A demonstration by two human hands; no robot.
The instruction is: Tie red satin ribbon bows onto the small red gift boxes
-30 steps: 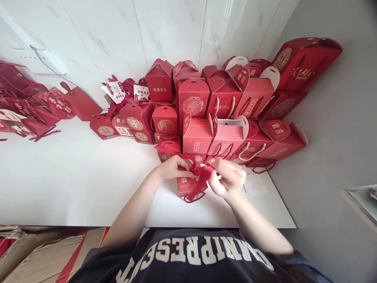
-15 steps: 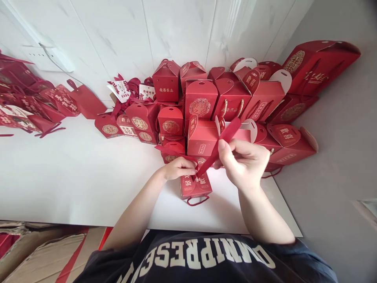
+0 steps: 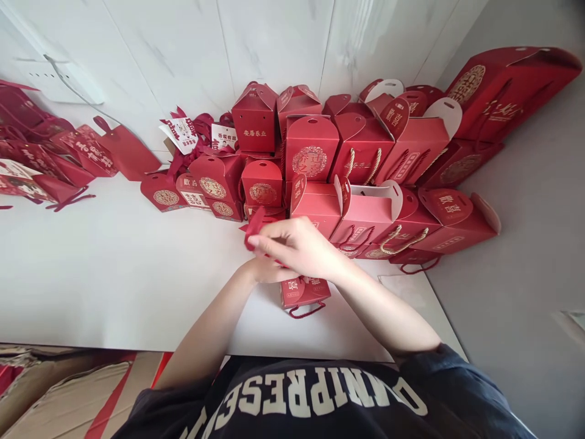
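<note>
A small red gift box (image 3: 305, 294) with pale lettering and a dark red cord handle stands on the white table in front of me. My right hand (image 3: 295, 241) pinches a red ribbon (image 3: 254, 228) and crosses over my left hand. Low against the top of the box lies my left hand (image 3: 267, 270), its fingers closed and partly covered by the right. The ribbon's lower part and the exact left-hand grip are hidden; the left fingers seem to hold the ribbon at the box top.
Rows of stacked red gift boxes (image 3: 312, 149) stand along the tiled wall. Red bags (image 3: 128, 152) lie at the far left. White tags (image 3: 223, 136) with ribbons sit behind the boxes. A cardboard box (image 3: 68, 396) is at the lower left, and a grey wall bounds the right.
My right hand has carried the ribbon from the right side of the box across to the left, over my left hand. The left hand has stayed by the box top.
</note>
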